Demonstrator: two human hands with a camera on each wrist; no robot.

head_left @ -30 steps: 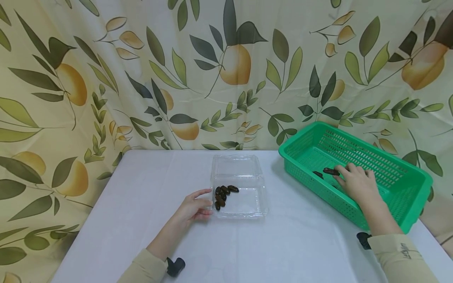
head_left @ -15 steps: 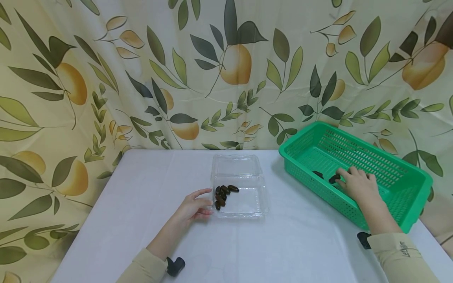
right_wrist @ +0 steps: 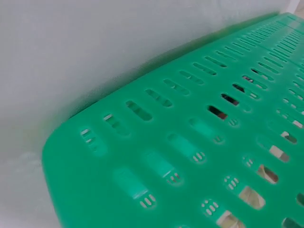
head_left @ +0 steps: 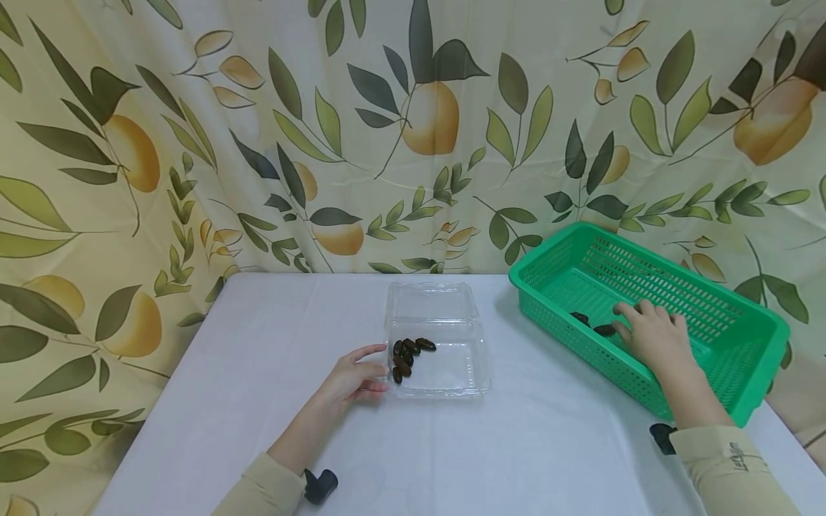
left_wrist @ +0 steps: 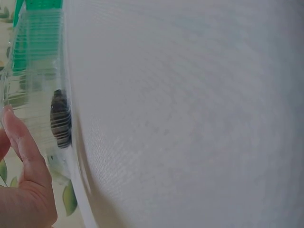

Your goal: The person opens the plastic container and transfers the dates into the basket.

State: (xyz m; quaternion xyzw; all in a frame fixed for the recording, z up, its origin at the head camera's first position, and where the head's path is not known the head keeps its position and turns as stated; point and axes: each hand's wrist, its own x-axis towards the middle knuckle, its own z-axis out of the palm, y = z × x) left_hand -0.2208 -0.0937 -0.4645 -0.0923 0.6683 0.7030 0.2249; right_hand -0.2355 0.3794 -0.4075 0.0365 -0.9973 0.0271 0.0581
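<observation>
In the head view, my left hand (head_left: 351, 376) touches the left side of an open clear plastic clamshell box (head_left: 452, 369). Its fingers reach out fairly straight, and the left wrist view shows a fingertip (left_wrist: 8, 111) at the box's ridged wall. Several dark brown, glossy dates (head_left: 406, 355) lie bunched in the box's left part. My right hand (head_left: 654, 340) is inside a green plastic basket (head_left: 568, 347), its thumb and forefinger apart. Right by the thumb lies a single date (head_left: 604, 330), partly covered. Another dark date (head_left: 579, 318) rests farther left in the basket.
The basket stands at an angle on the right of the white-covered table (head_left: 452, 451). Behind the box's tray, its lid (head_left: 429, 301) lies folded back. A leaf-and-fruit patterned curtain (head_left: 413, 201) hangs behind the table. The right wrist view shows mostly the slotted basket wall (right_wrist: 156, 142).
The date that my right fingers pinched a second ago has gone lower and now lies in the basket, with the fingers apart. My left hand and the box stay in place.
</observation>
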